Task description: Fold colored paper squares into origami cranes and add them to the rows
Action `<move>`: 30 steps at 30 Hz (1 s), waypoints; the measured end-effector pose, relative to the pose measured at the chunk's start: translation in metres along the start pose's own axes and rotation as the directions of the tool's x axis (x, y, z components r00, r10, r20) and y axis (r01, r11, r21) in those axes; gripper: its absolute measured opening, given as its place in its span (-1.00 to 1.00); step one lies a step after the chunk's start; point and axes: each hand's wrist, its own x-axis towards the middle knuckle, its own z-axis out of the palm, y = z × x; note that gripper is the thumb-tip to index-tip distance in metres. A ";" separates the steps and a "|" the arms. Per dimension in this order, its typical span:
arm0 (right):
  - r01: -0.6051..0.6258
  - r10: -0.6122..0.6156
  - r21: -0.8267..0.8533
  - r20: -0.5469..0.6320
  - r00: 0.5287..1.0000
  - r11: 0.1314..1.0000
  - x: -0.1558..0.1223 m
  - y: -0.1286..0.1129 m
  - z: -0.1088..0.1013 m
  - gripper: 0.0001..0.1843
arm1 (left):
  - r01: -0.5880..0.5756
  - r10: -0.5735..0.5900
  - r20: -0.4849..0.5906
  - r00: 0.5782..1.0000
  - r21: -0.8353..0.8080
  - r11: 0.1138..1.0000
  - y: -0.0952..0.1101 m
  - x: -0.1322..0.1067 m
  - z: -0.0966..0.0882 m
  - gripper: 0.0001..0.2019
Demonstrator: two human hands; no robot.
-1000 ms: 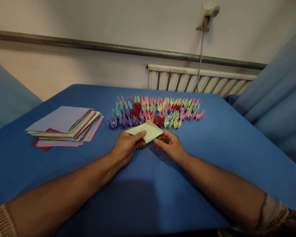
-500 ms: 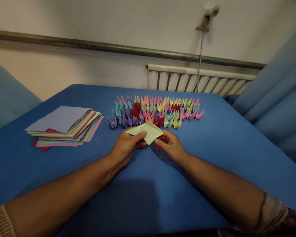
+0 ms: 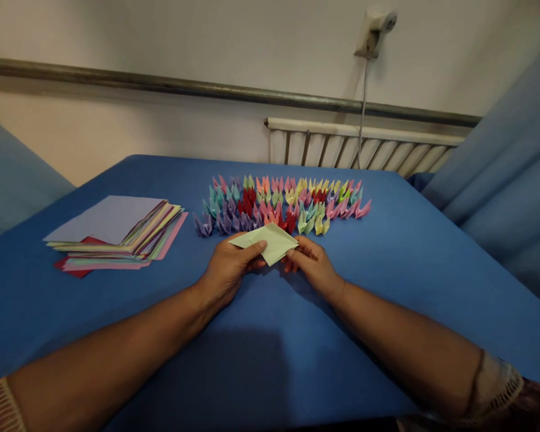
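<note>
pale wall (image 3: 207, 36) | metal rail (image 3: 207, 90) | radiator (image 3: 315, 126) | blue-draped table (image 3: 400, 264) | blue curtain (image 3: 504, 162) | dim light

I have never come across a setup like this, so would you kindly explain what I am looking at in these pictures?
Gladly. There is no machine here: you see a person's own bare hands, and one camera worn on the head takes every picture, looking forward and down. The left hand and right hand hold a folded pale green paper between them, the right at its right corner. On the blue table, a stack of coloured sheets lies to the left, and many small folded paper birds stand in rows beyond the hands. Behind the table are a pipe along the wall and a radiator.
</note>
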 end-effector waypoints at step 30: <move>0.031 -0.073 -0.258 -0.152 0.986 0.966 -0.003 0.008 0.007 -0.74 | 0.033 -0.104 0.247 0.963 0.275 0.961 -0.002 -0.011 0.008 -0.84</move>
